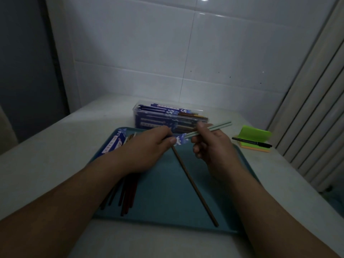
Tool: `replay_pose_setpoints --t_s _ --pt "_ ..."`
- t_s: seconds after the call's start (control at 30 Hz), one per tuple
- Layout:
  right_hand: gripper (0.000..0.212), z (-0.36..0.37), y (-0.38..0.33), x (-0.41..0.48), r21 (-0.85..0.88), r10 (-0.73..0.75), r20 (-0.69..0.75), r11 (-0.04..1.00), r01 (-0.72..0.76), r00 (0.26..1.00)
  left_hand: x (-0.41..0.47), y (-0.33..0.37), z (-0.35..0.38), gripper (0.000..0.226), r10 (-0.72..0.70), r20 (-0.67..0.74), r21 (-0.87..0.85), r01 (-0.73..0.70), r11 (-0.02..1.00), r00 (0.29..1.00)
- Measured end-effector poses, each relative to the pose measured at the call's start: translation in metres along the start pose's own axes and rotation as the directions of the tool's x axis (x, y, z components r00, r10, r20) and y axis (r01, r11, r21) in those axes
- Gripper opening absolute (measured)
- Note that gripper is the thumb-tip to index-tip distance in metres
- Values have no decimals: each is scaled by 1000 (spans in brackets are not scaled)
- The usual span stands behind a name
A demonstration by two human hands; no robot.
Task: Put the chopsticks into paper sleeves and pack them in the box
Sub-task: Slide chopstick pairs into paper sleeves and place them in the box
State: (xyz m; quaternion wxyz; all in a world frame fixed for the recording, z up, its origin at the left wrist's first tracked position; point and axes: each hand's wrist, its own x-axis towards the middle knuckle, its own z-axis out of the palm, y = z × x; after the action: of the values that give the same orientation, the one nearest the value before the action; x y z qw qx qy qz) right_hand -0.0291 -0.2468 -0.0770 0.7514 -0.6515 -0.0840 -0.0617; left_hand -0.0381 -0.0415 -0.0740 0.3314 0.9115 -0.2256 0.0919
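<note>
**Over the tray, a pale pair met the sleeve's mouth**

At the far left corner of the teal tray (pixel 167 183), a stack of spare sleeves (pixel 115 144) lay flat. Below it, dark and red loose chopsticks (pixel 126 194) fanned out from under the left forearm.

The left hand (pixel 149 146) was curled over the tray, with thumb and fingers pinching a blue-and-white paper sleeve (pixel 179 140) near its open end. A brown chopstick (pixel 193 185) ran from beneath that thumb down to the tray's near edge. Whether the hand also gripped it could not be told.

Just to the right, the right hand (pixel 208 144) clamped the pale green chopsticks (pixel 214 127) at mid-length, with their tips right at the sleeve's mouth.

Behind both hands stood the clear box (pixel 137 108), already holding several sleeved pairs. Further right on the white surface (pixel 46 146) lay sticky notes (pixel 255 135) with a black pen (pixel 251 141) across them.

The step in hand looked to be the insertion. To do it well, the left pinch likely had to stay just behind the opening, so the paper stayed open and did not buckle. The two sticks needed level tips and a line straight along the sleeve. A slanted push risked tearing the thin paper or splitting the pair. The brown stick under the thumb was best kept out of the mouth.
</note>
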Motion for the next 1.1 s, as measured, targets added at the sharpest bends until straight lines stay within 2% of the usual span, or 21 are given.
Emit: replay_pose_setpoints --t_s 0.1,0.17,0.23,0.33,0.4,0.47,0.67,0.93,1.1 --pt "23 3 2 -3 -11 79 55 997 -79 995 0 -2 -1 20 -7 -3 7 7 1000 1000" --pt "25 2 2 -1 -1 97 36 995 -97 995 0 -4 -2 23 -18 -5 22 18 1000 1000" --pt "28 -3 1 3 14 77 -77 997 -76 994 0 -5 -4 25 -30 3 50 30 998 1000" --pt "24 -15 -1 10 -71 -24 -279 997 5 960 -1 -5 -5 25 -32 13 81 30 996 999" --pt "20 -18 -2 11 -115 -50 -305 993 15 951 -1 -5 -4 25 -35 15 90 34 995 999" --pt "23 -13 -1 9 -135 -15 -254 991 -20 967 -1 -5 -3 23 -41 13 96 40 995 999" --pt "38 3 2 -3 -294 81 27 953 -69 996 -1 -4 0 17 -27 7 104 26 994 1000" --pt "49 11 -1 -12 -276 217 158 946 -168 963 -3 1 3 16 -4 42 107 -1 994 999" --pt "43 9 0 -13 -320 168 141 940 -116 976 -3 0 2 15 8 39 96 -12 995 999"
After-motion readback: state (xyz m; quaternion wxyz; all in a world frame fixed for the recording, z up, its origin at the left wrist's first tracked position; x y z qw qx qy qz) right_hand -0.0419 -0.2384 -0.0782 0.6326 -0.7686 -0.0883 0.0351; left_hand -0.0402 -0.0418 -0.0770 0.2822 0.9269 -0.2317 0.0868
